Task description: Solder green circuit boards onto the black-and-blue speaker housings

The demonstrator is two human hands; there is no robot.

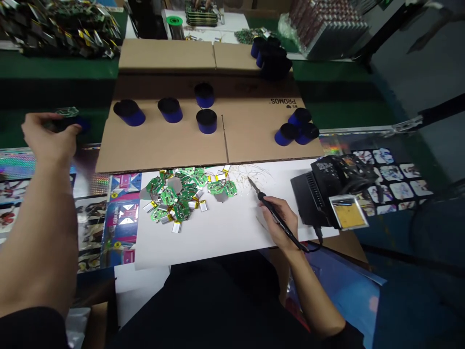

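Right hand (279,223) has its fingers wrapped round the soldering iron (268,205), tip just right of the green boards (185,194) on the white sheet (225,235), while left hand (47,138), far left, curls round a blurry blue cylinder (80,125).

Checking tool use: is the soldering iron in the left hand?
No, the right hand grips the soldering iron above the white sheet.

My left hand (51,138) is motion-blurred, so whatever dark thing (74,123) it's on is mush. The board pile (58,24) top left gets cropped, and the soldering station (334,179) labels are too tiny to read.
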